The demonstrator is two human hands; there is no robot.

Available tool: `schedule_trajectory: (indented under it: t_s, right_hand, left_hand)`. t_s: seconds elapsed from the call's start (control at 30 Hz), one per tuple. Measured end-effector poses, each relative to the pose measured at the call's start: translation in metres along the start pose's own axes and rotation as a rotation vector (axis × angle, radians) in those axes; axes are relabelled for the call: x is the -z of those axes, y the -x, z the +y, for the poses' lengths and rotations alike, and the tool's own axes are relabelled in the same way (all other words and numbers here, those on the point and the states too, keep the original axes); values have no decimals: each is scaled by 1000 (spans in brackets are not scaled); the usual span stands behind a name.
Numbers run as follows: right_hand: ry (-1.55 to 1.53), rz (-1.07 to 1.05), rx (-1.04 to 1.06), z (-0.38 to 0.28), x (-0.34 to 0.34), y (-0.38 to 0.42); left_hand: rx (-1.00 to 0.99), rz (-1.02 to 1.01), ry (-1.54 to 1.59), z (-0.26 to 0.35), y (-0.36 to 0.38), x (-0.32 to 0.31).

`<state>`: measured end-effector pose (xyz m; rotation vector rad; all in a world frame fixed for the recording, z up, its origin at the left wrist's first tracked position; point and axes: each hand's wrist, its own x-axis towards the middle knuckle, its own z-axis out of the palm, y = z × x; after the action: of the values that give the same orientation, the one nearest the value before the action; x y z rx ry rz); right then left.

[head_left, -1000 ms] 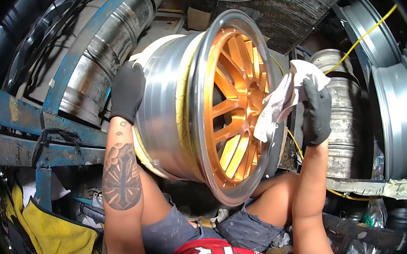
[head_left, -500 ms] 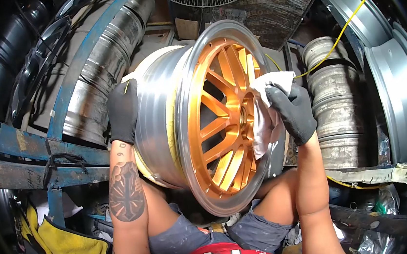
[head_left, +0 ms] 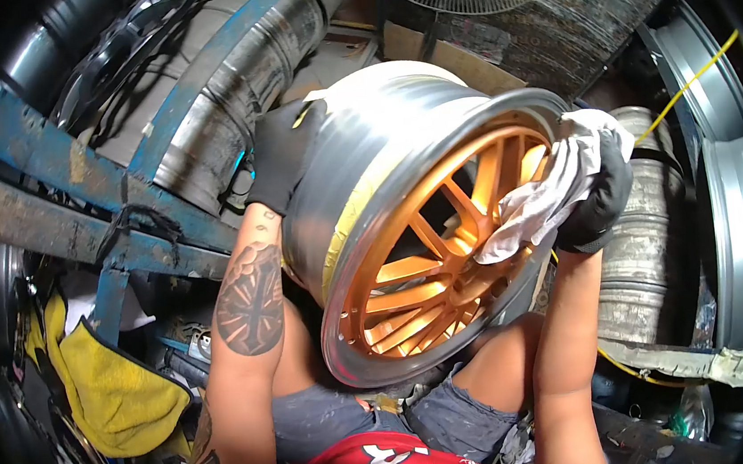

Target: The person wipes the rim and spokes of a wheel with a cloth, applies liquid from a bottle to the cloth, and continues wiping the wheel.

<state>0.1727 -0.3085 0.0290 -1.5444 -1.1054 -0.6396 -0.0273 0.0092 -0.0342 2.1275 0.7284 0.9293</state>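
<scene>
Head view, right hand (head_left: 602,196) clutching rag (head_left: 540,198) on wheel (head_left: 418,254), left hand (head_left: 285,151) gripping barrel

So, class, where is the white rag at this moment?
In the head view, the white rag is at right, under the gloved right hand, pressed against the upper right rim of the orange alloy wheel.

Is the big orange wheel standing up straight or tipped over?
Tipped. The wheel leans, its orange face angled downward toward the lap, with the left hand behind it and the right hand pressing a cloth on its rim.
</scene>
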Motion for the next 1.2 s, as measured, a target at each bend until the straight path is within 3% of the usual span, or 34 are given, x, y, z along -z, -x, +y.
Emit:
schedule_trajectory:
  t_s: [0.03,0.07,0.23,0.3,0.4,0.53,0.6,0.63,0.83,0.9,0.97,1.0,1.03,1.1,1.17,1.2]
  right_hand:
    - [144,-1,134,-3,-2,-2]
    - [104,89,48,-6,-6,0]
    - [101,221,94,-35,-20,-4]
    - [-573,348,-247,-42,-27,-6]
    - [144,249,69,-38,-26,0]
    - [25,228,136,-25,-26,-2]
    - [162,161,175,-29,-26,-11]
    - [96,89,110,-24,-25,-15]
    - [-1097,275,-655,-39,-48,-14]
    - [-1290,135,-676,-33,-43,-10]
    - [-1217,278,-692,-28,-48,-9]
    - [-1609,192,-737,-26,-41,-12]
    - [-1688,222,-801,-24,-38,-12]
    - [-1321,319,-725,-9,-35,-3]
    - [-1571,87,-679,-20,-17,-11]
    - [-1590,126,-648,-13,-8,-9]
  left_hand:
    - [-14,-22,35,6,0,0]
    - [8,-55,33,12,-1,2]
    - [22,-60,-43,15,-4,0]
    - [1,-45,-116,11,-6,-3]
    - [52,-66,-218,31,-1,3]
    - [100,-62,-213,29,-5,-2]
    - [63,-60,-218,29,-4,-4]
    - [44,-56,-221,29,-5,-4]
    - [23,-39,-182,12,-13,-14]
    - [16,-32,-146,17,-10,-12]
    - [1,-46,-132,25,-10,-10]
    - [-5,-57,-137,28,-11,-7]
    - [-8,-70,-144,28,-12,-6]
    - [48,-79,-155,21,-14,-7]
    - [69,-103,-66,26,-12,-4]
    - [134,-122,-50,31,-10,-2]
